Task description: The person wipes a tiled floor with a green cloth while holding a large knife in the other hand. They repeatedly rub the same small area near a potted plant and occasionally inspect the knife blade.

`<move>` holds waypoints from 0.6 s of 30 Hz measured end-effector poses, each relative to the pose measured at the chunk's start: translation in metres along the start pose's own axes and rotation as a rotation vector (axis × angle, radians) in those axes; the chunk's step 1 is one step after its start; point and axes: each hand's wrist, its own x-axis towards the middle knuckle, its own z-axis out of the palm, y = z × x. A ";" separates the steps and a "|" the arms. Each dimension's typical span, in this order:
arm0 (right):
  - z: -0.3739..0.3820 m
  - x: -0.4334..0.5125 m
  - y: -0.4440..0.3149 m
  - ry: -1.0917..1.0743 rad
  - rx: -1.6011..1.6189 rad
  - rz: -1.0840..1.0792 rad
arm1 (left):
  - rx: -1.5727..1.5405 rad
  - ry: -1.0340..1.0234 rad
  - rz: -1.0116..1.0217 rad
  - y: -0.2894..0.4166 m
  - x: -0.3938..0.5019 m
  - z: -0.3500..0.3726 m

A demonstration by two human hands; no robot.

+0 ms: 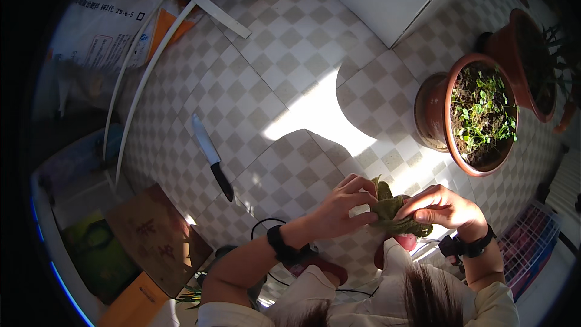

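Both hands hold a crumpled green leafy thing, possibly a dried leaf vegetable or cloth (394, 211), in front of the person's knees. My left hand (345, 209) pinches its left side between thumb and fingers. At its right side, my right hand (438, 209) grips the folded edge with thumb and forefinger. Exactly what the green thing is cannot be told. A kitchen knife with a black handle (212, 158) lies on the tiled floor to the left, its blade pointing away from the person.
Potted green seedlings (483, 118) stand at the right, with another plant pot (513, 61) behind. White curved strips (152, 63) and a large printed sack (104, 22) are at the left. Nearer are a cardboard box (156, 236) and, at right, a white plastic basket (529, 240). A black cable crosses the floor.
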 end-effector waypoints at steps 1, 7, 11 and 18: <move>-0.002 0.001 -0.004 0.015 -0.039 -0.002 | 0.044 -0.040 0.020 -0.003 -0.004 -0.003; 0.005 0.001 -0.033 -0.114 -0.030 -0.074 | -0.256 -0.055 -0.148 0.007 -0.026 0.006; 0.015 0.015 -0.040 -0.283 0.074 -0.127 | -0.148 -0.023 -0.080 0.026 -0.021 0.015; 0.049 0.060 -0.022 -0.327 0.305 -0.097 | -0.186 0.079 0.020 0.044 -0.040 -0.010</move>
